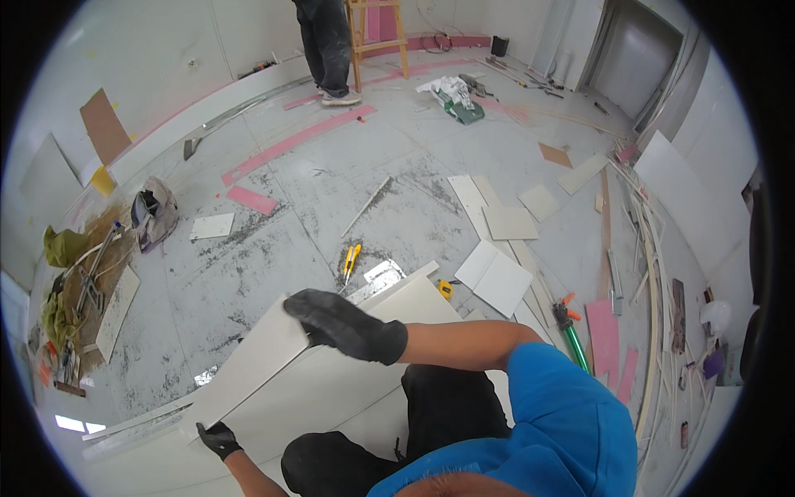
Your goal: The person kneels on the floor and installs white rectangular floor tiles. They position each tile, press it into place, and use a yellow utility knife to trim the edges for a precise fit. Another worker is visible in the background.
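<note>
A long white panel (252, 360) slants in front of me, raised at an angle over a larger white board (356, 381). My right hand (344, 327), in a dark glove, is closed over the panel's far right end, its fingertips partly hidden. At the near left end my left hand (219, 441), also gloved, grips the panel's edge. A yellow utility knife (352, 261) lies on the floor just beyond my right hand. Right of that, a yellow tape measure (445, 289) rests by the board's corner.
White offcuts (495, 277) lie to my right, near a green tube-shaped tool (577, 346). Pink strips (302, 142) are scattered across the floor. A person (327, 45) stands beside a wooden ladder (377, 41) at the far wall. Bags (153, 215) and tools sit at the left.
</note>
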Available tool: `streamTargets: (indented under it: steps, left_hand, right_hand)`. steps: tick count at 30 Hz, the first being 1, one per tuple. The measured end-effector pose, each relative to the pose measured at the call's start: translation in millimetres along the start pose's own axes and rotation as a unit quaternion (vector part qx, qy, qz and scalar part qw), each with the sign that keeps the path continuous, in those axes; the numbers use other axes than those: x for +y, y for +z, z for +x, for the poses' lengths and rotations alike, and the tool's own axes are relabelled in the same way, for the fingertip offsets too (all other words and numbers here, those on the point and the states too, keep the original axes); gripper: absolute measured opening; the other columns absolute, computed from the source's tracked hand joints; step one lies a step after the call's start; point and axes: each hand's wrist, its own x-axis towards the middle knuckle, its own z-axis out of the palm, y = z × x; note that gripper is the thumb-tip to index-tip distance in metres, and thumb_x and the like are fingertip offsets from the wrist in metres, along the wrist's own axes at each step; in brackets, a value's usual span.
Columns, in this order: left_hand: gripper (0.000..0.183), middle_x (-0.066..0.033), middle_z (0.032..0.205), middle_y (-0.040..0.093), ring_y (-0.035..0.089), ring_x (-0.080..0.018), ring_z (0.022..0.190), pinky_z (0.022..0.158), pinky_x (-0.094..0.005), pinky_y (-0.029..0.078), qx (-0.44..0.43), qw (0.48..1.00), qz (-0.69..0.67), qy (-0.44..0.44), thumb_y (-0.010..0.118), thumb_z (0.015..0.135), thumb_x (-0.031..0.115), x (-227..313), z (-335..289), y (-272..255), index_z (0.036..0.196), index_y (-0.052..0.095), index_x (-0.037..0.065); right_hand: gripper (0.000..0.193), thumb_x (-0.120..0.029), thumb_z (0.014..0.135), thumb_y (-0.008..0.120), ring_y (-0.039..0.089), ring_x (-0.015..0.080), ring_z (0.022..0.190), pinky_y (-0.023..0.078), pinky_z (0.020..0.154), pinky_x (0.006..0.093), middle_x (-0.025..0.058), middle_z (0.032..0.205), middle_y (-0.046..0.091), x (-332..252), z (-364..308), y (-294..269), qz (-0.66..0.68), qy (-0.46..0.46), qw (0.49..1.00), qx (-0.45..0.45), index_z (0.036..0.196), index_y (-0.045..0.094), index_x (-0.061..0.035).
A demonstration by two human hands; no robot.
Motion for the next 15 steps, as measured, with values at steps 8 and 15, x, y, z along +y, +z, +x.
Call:
streamTargets:
  steps: [8,15]
  left_hand:
    - [0.054,-0.0159,0.142,0.053,0.049,-0.0297,0.132,0.116,-0.0380,0.033,0.046,0.995,-0.066,-0.054,0.046,0.101,0.038,-18,-4,-10,0.139,0.046,-0.001]
    - [0.045,-0.0127,0.131,0.063,0.058,-0.0273,0.121,0.109,-0.0343,0.042,0.054,0.993,-0.069,-0.073,0.045,0.103,0.035,-34,-15,-23,0.131,0.055,0.002]
  right_hand:
    - [0.028,-0.034,0.101,0.057,0.047,0.0066,0.068,0.047,0.065,0.0241,-0.0026,0.075,0.047,28,31,-34,-0.150,-0.056,0.985,0.067,0.100,0.058,-0.0064]
    - [0.031,-0.033,0.103,0.052,0.055,0.0086,0.079,0.053,0.073,0.0272,0.0008,0.087,0.056,52,42,-55,-0.092,-0.029,0.992,0.087,0.110,0.059,-0.0034]
